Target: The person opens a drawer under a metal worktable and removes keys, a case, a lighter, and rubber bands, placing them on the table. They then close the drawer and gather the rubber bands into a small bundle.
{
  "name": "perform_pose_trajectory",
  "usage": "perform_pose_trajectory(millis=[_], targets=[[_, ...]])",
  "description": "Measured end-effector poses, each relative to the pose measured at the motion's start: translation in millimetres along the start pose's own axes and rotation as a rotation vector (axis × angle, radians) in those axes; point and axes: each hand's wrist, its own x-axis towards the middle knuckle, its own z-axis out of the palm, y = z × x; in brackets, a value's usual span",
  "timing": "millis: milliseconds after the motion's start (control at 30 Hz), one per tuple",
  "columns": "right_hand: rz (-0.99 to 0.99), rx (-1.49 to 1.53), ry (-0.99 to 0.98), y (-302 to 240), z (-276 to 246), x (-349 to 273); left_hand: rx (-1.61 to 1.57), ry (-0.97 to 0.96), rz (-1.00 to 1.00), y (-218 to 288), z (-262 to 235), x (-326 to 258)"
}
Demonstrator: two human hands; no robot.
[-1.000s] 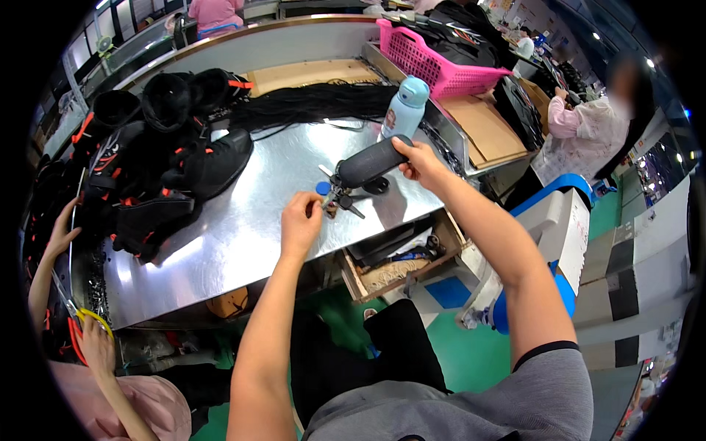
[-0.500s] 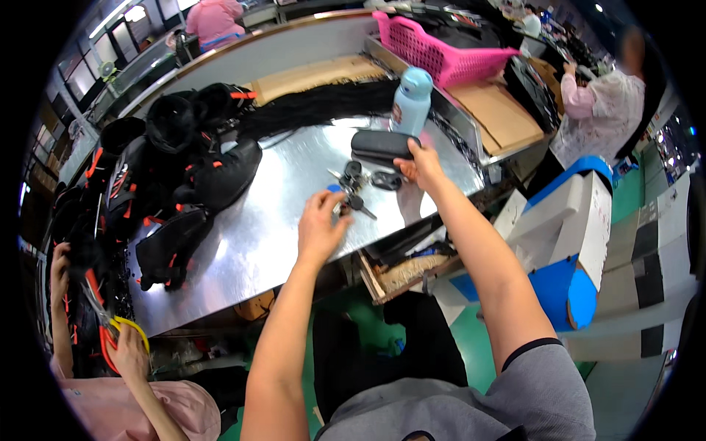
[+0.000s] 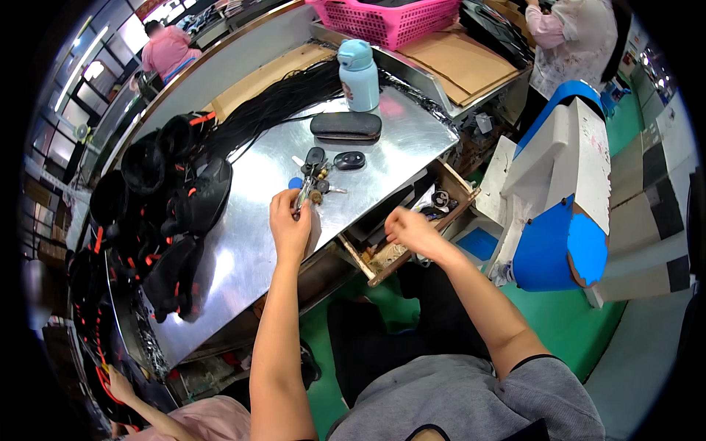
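Note:
My left hand [image 3: 290, 229] rests at the near side of a bunch of keys [image 3: 316, 176] on the metal tabletop, its thumb and fingers closed on a silvery piece of it. A blue round tag [image 3: 295, 183] shows beside the fingertips. Just right of the bunch lies a black car key fob [image 3: 349, 160]. Behind them is a closed black glasses case [image 3: 346, 127], with no hand on it. My right hand [image 3: 415, 233] hovers over the open wooden drawer [image 3: 390, 268], fingers curled together and nothing visible in them.
A light blue bottle [image 3: 359, 77] stands behind the case, beside black cords [image 3: 272, 103]. Black pouches with orange trim [image 3: 198, 198] crowd the table's left. A pink basket [image 3: 390, 26] sits at the back. A blue-and-white machine [image 3: 562, 191] stands right. Co-workers are at left and far right.
My right hand has let go of the glasses case and moved down over the drawer. My left hand stays by the keys. The view has shifted, showing more of the drawer.

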Motion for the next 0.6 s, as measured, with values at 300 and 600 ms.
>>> perform_pose_trajectory(millis=[300, 600], targets=[[0.150, -0.732, -0.449, 21.5, 19.2, 38.1, 0.018, -0.049, -0.007, -0.8, 0.0, -0.4], [0.087, -0.766, -0.184, 7.9, 15.5, 20.2, 0.029, -0.069, -0.005, -4.9, 2.1, -2.6]])
